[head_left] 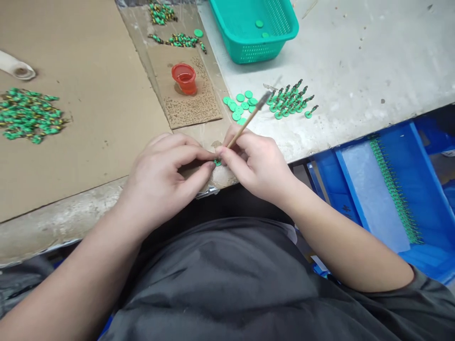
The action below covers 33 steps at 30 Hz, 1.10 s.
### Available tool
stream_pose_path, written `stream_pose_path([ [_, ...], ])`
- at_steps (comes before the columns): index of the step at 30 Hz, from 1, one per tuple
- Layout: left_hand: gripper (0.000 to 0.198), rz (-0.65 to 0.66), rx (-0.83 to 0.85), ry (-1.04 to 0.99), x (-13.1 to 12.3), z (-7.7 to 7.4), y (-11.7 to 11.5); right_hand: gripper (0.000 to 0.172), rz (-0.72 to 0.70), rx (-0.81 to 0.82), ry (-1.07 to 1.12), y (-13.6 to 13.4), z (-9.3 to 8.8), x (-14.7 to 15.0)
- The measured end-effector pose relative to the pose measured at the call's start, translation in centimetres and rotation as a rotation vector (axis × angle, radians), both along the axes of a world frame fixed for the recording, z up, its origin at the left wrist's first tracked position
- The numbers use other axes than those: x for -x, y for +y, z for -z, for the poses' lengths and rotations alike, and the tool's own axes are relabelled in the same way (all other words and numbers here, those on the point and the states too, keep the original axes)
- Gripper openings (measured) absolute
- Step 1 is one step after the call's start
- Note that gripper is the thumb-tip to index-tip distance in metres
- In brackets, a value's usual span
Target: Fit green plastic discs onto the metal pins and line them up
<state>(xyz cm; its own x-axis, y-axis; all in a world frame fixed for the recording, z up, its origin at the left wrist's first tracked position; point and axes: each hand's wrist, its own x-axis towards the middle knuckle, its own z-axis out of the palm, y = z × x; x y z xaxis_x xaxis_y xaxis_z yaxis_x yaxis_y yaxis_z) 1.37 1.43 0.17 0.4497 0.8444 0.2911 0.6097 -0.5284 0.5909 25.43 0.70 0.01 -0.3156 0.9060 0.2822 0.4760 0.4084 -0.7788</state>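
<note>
Nearest, at the table's (355,61) front edge: the left hand (167,175) and right hand (256,163) are brought together, fingertips meeting. A small green piece (217,163) is pinched between the left thumb and fingers, held just above the edge and mostly hidden by the fingers. A thin wooden brush (245,124) is gripped in the closed fingers of the right hand, with its handle end at the piece and its dark tip angled up and away.

To the right, below table level: a blue crate (419,156) with a row of green parts (394,189) laid in it.

Beyond the hands: loose green discs (240,106) are scattered on the table, and just to their right a cluster of standing green pieces (291,99) is noted. A red cup (185,78) stands on cardboard (88,94). A heap of green pieces (30,113) lies far left.

Farthest: a teal basket (284,28) with two discs inside.
</note>
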Motion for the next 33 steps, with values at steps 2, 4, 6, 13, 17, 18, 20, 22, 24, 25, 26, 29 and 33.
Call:
stream_pose_path([
  [2, 0.019, -0.019, -0.002, 0.007, 0.09, 0.08, -0.15, 0.035, 0.011, 0.010, 0.053, -0.33, 0.02, -0.21],
  [4, 0.020, -0.026, -0.004, 0.014, 0.13, 0.17, -0.26, 0.039, -0.002, 0.015, 0.066, -0.66, 0.02, -0.41],
  [6, 0.022, -0.027, -0.005, 0.025, 0.13, 0.22, -0.29, 0.041, -0.031, -0.001, 0.063, -0.86, 0.10, -0.52],
  [13, 0.019, -0.005, -0.040, 0.011, 0.09, 0.31, -0.20, 0.029, -0.063, -0.090, 0.070, -0.70, 0.58, -0.30],
  [17, 0.017, -0.003, -0.059, 0.013, 0.22, 0.65, -0.25, 0.027, -0.070, -0.111, 0.095, -0.62, 0.67, -0.17],
  [18, 0.015, 0.004, -0.069, 0.010, 0.26, 0.74, -0.25, 0.027, -0.069, -0.115, 0.097, -0.61, 0.69, -0.15],
  [20, 0.013, 0.011, -0.084, 0.008, 0.33, 0.88, -0.23, 0.027, -0.068, -0.122, 0.103, -0.59, 0.73, -0.11],
  [22, 0.012, 0.016, -0.093, 0.012, 0.36, 0.96, -0.20, 0.026, -0.068, -0.121, 0.109, -0.59, 0.76, -0.08],
  [24, 0.011, 0.021, -0.108, 0.014, 0.34, 0.98, -0.17, 0.026, -0.064, -0.112, 0.104, -0.60, 0.76, -0.08],
  [25, 0.011, 0.023, -0.112, 0.018, 0.33, 0.98, -0.16, 0.025, -0.061, -0.108, 0.099, -0.60, 0.75, -0.08],
  [26, 0.010, 0.024, -0.112, 0.022, 0.32, 0.97, -0.16, 0.025, -0.056, -0.107, 0.095, -0.61, 0.74, -0.10],
  [29, 0.011, 0.021, -0.111, 0.024, 0.31, 0.95, -0.18, 0.024, -0.050, -0.117, 0.099, -0.66, 0.67, -0.13],
  [33, 0.012, 0.023, -0.113, 0.018, 0.32, 0.81, -0.22, 0.024, -0.051, -0.131, 0.096, -0.82, 0.61, 0.02],
])
